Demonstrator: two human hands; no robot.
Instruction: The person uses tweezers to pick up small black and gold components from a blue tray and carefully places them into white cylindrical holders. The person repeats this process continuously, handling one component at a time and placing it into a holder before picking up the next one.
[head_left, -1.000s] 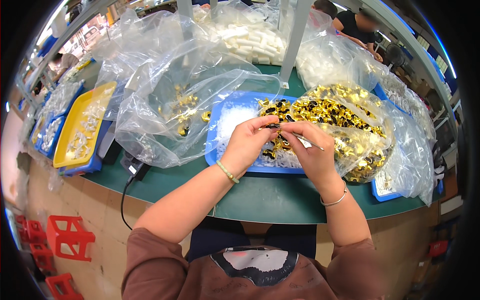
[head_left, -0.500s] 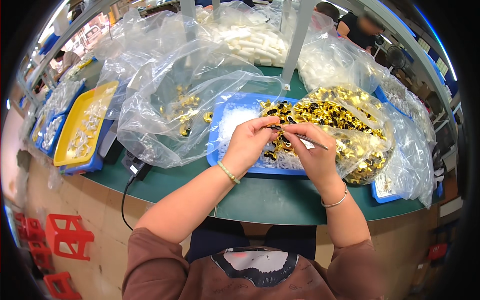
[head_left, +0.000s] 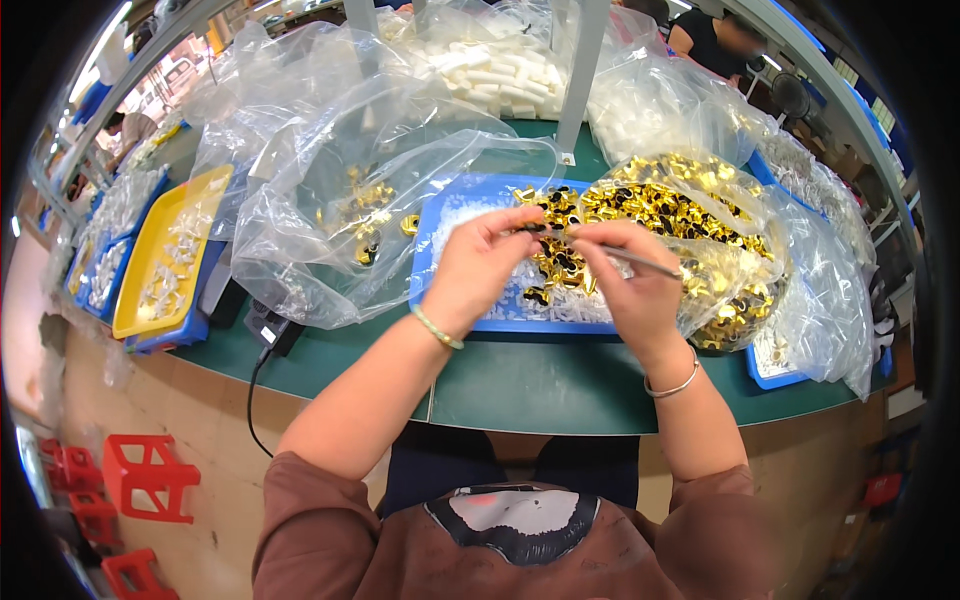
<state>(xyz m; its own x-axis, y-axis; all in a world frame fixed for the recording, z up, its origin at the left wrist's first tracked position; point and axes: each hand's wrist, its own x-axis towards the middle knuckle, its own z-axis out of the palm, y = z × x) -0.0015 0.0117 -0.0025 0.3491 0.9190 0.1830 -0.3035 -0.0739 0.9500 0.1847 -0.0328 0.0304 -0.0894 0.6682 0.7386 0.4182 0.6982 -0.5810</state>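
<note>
Pinching a small dark piece (head_left: 530, 228), the left hand (head_left: 474, 264) hung over the blue tray (head_left: 540, 326) in the head view; the right hand (head_left: 634, 285) gripped a slim tool (head_left: 648, 264), tip near the piece. Gold parts (head_left: 556, 262) lay in the tray.

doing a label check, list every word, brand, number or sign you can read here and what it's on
No text is clear enough to quote.
Black box: white label, too small to read.
Grey post: small tag at its foot, too small to read.
Brown shirt: printed picture; any writing is too faint to read.
Red thing, far right: too blurred to tell.
</note>
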